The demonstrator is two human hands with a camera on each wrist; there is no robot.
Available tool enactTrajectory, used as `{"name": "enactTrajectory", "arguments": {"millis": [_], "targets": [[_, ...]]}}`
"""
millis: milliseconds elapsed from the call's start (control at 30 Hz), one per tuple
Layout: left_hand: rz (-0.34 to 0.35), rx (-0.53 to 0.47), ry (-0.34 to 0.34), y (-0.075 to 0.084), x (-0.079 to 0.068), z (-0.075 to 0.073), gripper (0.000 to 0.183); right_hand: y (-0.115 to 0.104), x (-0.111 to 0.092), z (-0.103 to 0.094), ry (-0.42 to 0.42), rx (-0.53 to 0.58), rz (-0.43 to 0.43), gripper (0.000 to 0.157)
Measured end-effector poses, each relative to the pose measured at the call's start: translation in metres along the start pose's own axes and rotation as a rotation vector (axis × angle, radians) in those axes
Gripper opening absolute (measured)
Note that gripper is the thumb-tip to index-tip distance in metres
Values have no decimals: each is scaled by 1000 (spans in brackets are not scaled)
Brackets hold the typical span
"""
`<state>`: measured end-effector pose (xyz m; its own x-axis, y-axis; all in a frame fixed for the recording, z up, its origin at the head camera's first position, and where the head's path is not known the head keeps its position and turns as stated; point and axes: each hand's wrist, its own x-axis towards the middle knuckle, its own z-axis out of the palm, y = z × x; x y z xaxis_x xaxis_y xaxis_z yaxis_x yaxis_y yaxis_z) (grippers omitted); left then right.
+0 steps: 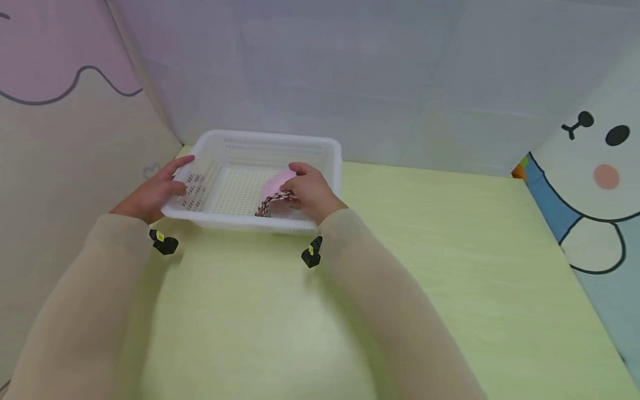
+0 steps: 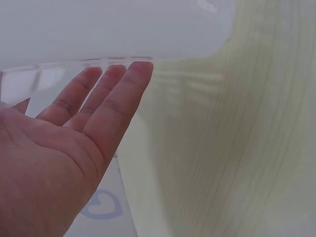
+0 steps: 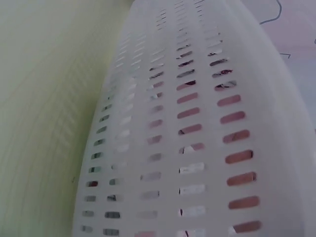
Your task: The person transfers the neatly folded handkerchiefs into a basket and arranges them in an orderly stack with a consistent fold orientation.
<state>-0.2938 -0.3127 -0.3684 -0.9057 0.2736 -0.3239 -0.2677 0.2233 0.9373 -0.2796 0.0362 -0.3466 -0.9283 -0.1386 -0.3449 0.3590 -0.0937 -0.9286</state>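
A white plastic basket (image 1: 232, 186) with slotted walls stands near the back left of the table in the head view. My left hand (image 1: 155, 191) holds its left side, thumb over the rim; the left wrist view has the fingers (image 2: 121, 98) nearly straight against the basket's outside. Inside the basket, my right hand (image 1: 312, 191) grips a rounded pink thing (image 1: 276, 184) with a dark-red and white braided cord (image 1: 272, 201). The hand covers much of that thing, and its kind does not show. In the right wrist view the basket's slotted wall (image 3: 165, 118) hides the right hand.
The basket rests on a pale green table (image 1: 480, 266). A grey-white sheet (image 1: 350, 72) hangs behind, and cartoon-printed panels flank the table on the left and right. Small black devices (image 1: 164, 243) with yellow marks are at both wrists.
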Motion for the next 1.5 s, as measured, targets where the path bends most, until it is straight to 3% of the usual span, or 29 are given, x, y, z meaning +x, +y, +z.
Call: {"name": "enactTrajectory", "arguments": {"millis": [200,433,700,1133,1500], "targets": [[-1,2,5,-5,1,0,80,-3,-7,-4,-48,-87,23,70],[2,-2,-4,-5,1,1,80,-5,-12,-11,-29,-198,26,71],[7,-4,0,-3,1,2,79,-15,-17,-19,-31,-144,64,68],[10,-2,-2,-5,0,-1,81,-34,-29,-30,-44,-111,15,70],[-22,-8,14,-2,-3,-2,80,-42,-44,-57,-45,-158,-11,71]]}}
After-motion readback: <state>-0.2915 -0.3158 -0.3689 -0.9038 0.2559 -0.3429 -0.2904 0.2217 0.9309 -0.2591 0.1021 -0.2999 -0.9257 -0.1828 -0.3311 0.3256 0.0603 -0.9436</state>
